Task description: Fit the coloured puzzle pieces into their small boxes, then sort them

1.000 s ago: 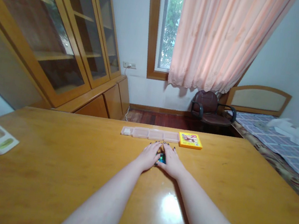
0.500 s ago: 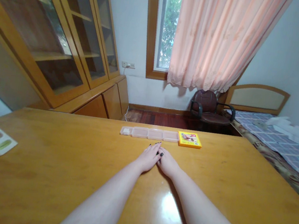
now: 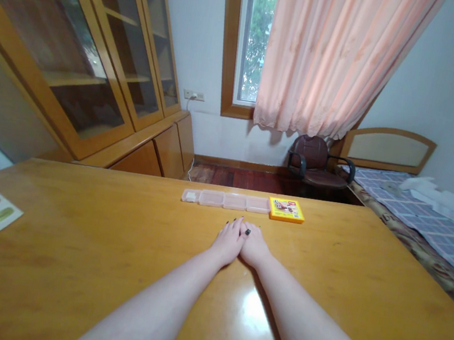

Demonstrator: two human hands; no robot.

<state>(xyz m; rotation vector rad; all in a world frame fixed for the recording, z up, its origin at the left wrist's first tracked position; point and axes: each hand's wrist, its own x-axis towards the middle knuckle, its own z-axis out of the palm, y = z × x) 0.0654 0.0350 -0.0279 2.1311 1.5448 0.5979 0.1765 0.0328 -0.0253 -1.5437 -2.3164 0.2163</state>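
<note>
Far wall [image 3: 223, 138] is pale-painted, with a wood-framed window [image 3: 253, 77] admitting daylight; green foliage [image 3: 261, 21] is visible outside. A pink curtain [image 3: 334, 49] hangs to its right. Left side: glass-fronted wooden bookcase [image 3: 98, 31] above closed cupboard doors [image 3: 166, 149]. A wall socket [image 3: 186, 93] holds a white plug [image 3: 193, 96]. Floor [image 3: 246, 180] is reddish-brown wood. Beneath the curtain stands a maroon armchair [image 3: 313, 151] with black armrests [image 3: 303, 165]. Right side: bed [image 3: 401, 230], cream-panelled headboard [image 3: 387, 150], checked sheet [image 3: 428, 220]. Foreground: varnished wooden surface [image 3: 91, 246], reflecting a bright patch of light [image 3: 255, 310].

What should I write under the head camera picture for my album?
Left hand and right hand touch on a wooden table, near a yellow box and clear plastic trays.
</note>
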